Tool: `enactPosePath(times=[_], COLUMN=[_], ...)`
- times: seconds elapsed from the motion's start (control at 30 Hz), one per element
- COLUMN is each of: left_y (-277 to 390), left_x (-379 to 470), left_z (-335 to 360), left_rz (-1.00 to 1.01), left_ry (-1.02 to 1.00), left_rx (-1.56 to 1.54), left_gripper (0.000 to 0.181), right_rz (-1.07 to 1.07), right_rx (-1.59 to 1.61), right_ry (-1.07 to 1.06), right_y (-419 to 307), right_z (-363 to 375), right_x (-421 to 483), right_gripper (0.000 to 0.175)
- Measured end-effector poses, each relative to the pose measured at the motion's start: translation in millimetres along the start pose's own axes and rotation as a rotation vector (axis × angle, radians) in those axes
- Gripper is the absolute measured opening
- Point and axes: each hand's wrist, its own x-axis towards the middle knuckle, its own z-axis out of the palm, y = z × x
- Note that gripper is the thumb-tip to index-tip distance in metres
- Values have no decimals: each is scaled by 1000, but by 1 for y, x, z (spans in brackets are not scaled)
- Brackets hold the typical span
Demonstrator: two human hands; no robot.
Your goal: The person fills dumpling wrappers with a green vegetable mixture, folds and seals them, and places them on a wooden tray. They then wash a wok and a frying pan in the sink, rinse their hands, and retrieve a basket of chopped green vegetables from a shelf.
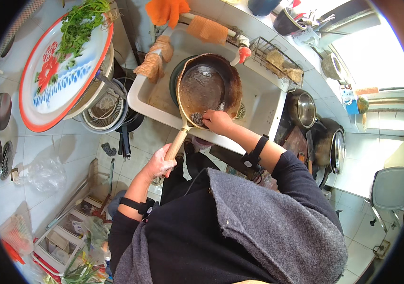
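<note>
My left hand [158,164], with whitish suds on it, grips the wooden handle [176,145] of a deep frying pan [205,85]. The pan is tilted over a white ceramic sink [262,103], and brown stains mark its inside. In my right hand [218,121] is a grey metal scouring pad [197,118], pressed against the pan's inner wall near the handle. A little liquid shines on the pan's bottom. Behind the pan, a dark green basin [175,83] is partly hidden. A tap with a red handle [244,55] juts over the sink's back edge.
Orange cloths [159,56] hang over the sink's left rim. A wire rack [276,62] holds sponges at its back right. Leafy greens [81,32] lie on an enamel tray [99,76] at left. Metal pots [303,110] stand to the right, and a grey chair [390,188] beyond.
</note>
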Motion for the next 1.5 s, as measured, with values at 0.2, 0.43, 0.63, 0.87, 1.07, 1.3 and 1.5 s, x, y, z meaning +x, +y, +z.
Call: enactPosePath(times=[0.2, 0.43, 0.63, 0.87, 1.07, 1.3, 1.5], left_y=[2, 5, 0, 7, -2, -10, -7], left_x=[0, -3, 1, -4, -2, -1, 1], left_z=[4, 3, 5, 9, 14, 16, 16], left_rz=[-33, -37, 35, -38, -19, 5, -19], left_ry=[50, 92, -15, 49, 69, 64, 41], left_rx=[36, 58, -87, 58, 63, 32, 27], left_gripper=[60, 62, 62, 62, 63, 62, 61], right_rz=[136, -131, 36, 98, -133, 48, 136], right_rx=[-836, -974, -934, -237, -265, -538, -488], right_ry=[-362, 66, -274, -186, 212, 209, -22], right_y=[42, 69, 47, -10, -20, 58, 42], right_z=[-46, -67, -38, -6, -13, -51, -39], right_x=[18, 57, 23, 19, 50, 40, 7], right_gripper=[23, 31, 22, 26, 17, 19, 24])
